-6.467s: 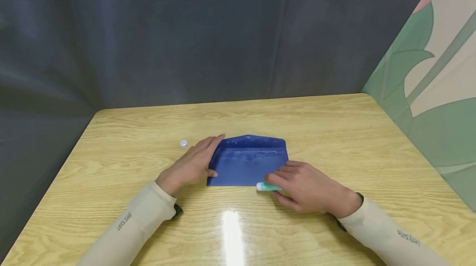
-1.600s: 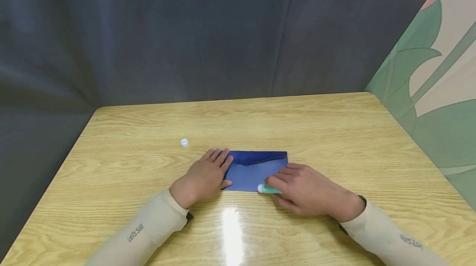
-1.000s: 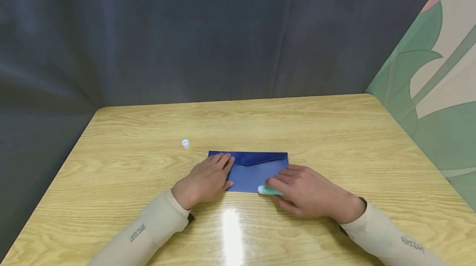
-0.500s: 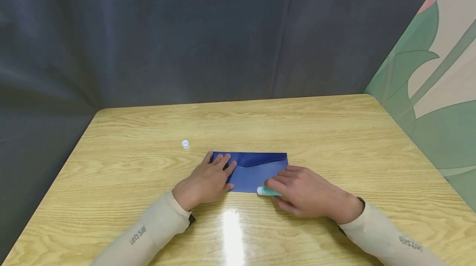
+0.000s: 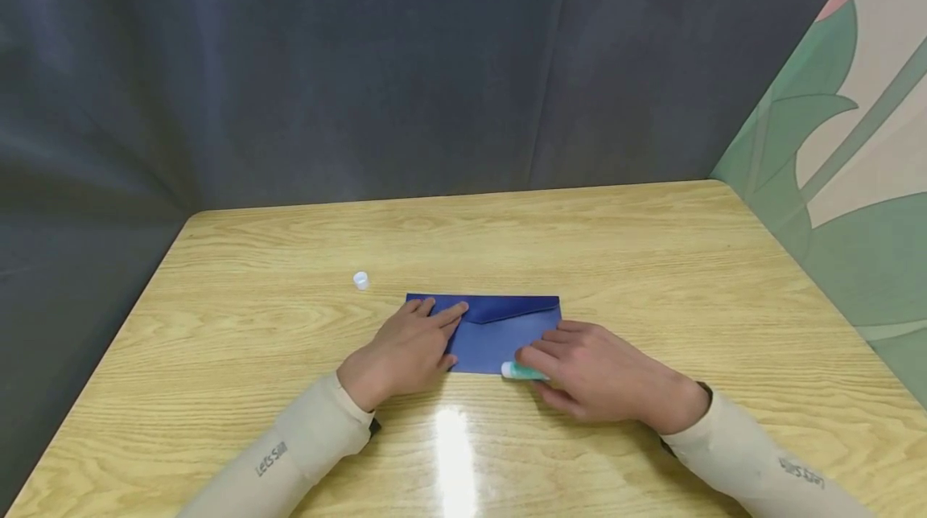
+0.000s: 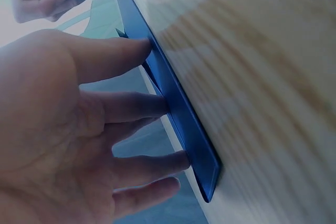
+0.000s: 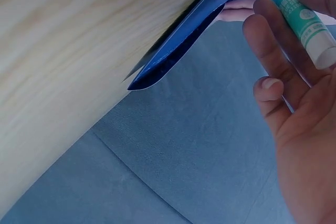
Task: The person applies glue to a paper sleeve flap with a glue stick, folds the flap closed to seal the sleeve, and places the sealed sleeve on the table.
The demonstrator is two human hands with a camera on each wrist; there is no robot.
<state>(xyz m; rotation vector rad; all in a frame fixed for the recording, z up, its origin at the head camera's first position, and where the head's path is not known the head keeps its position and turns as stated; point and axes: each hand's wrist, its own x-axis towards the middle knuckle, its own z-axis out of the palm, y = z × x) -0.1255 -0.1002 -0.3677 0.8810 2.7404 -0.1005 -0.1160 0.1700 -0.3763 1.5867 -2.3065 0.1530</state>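
A blue paper envelope point(image 5: 484, 351) lies on the table, its pointed flap point(image 5: 510, 306) folded down over the body. My left hand point(image 5: 401, 351) rests on the envelope's left part, with extended fingers on the flap and the thumb near the lower edge. In the left wrist view, fingertips of the left hand point(image 6: 58, 129) meet the envelope point(image 6: 181, 106). My right hand point(image 5: 590, 369) grips a green and white glue stick point(image 7: 300, 15) by the envelope's lower right corner. The right wrist view shows the flap point(image 7: 181, 59) slightly lifted at its right end.
A small white cap point(image 5: 360, 281) sits on the wooden table point(image 5: 615, 252), beyond and left of the envelope. Behind the table hangs a dark curtain point(image 5: 376, 76). A leaf-patterned panel point(image 5: 862, 180) stands along the right side.
Since the oldest frame, the flap has come down over the envelope. My left hand has shifted from the left edge onto the flap, its fingers changing position. The right hand keeps the glue stick.
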